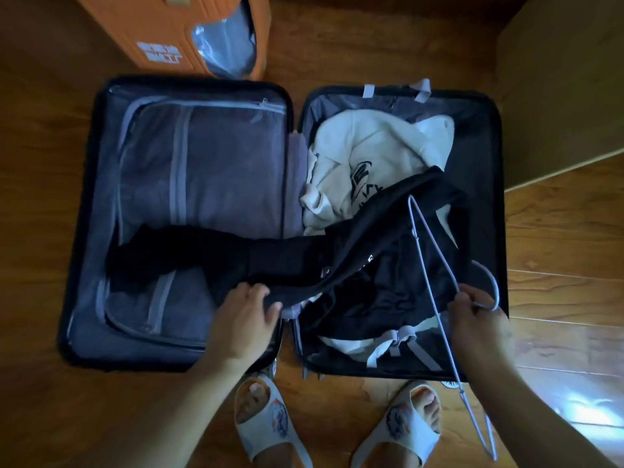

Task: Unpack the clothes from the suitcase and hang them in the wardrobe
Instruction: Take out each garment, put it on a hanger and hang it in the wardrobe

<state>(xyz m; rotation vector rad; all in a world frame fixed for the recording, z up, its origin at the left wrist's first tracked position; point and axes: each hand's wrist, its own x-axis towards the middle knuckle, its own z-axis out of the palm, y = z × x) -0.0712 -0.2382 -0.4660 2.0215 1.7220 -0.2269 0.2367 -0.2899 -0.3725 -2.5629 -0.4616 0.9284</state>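
While the suitcase (pixel 189 352) lay opened flat on the floor, the step in hand looked to be getting the first garment onto a hanger. The left hand (pixel 244 314) was curled round a fold of the black garment (pixel 337 261), which stretched from the zipped mesh divider (pixel 202 170) of the left half across the hinge into the right half. The right hand (pixel 477 314) pinched the pale wire hanger (pixel 426 256) near its hook, one shoulder of the hanger lying over the black cloth and the other reaching down toward the person's feet. Under the black garment lay a cream sweatshirt (pixel 358 153) with dark lettering, not yet touched. The next move probably called for lifting the black garment clear, finding its neck or waistband, and threading the hanger in, since the cloth was twisted and would likely sag or snag. The surface was a wooden plank floor (pixel 557 265); an orange suitcase (pixel 162 32) stood just beyond the open one, and the person wore pale slippers (pixel 266 423). No wardrobe was in view.
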